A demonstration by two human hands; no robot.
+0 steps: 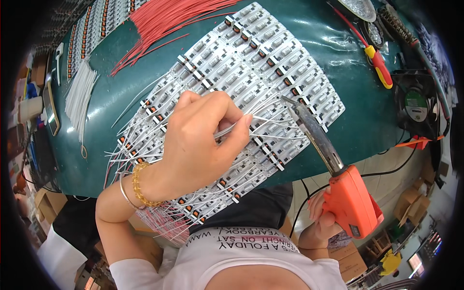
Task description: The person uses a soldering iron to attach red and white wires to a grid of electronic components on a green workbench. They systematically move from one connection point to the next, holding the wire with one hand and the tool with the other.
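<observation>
Green tabletop (365, 123) above pale floor (389, 186); left grip (195, 135) around white wires (263, 119), right grip (321, 220) around soldering gun (355, 200)

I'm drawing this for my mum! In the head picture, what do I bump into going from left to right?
Bundle of white wires → yellow beaded bracelet → left hand → orange-handled soldering gun → black fan.
</observation>
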